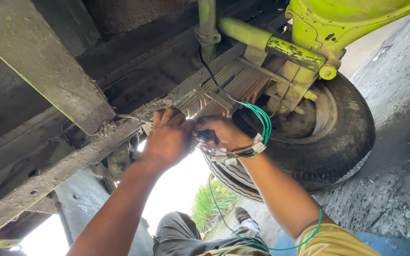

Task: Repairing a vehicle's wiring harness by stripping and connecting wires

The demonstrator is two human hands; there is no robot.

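View from under a vehicle, w/ a rusty frame rail point(48, 175) overhead. Both hands are raised together at the rail: the left hand point(167, 137) is cupped against it, the right hand point(221, 132) is clenched round a green wire bundle point(262, 123) w/ white tags. The wires look light, limp, tangle-prone; best gripped near the tags. One strand hangs past the right arm. Leaf springs point(233, 85) and a tyre point(338, 137) sit just beyond. No containers visible.

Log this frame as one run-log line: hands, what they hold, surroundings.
left hand: gripping frame rail | right hand: holding wire bundle | green wire: looped over wrist | near: tyre, leaf springs
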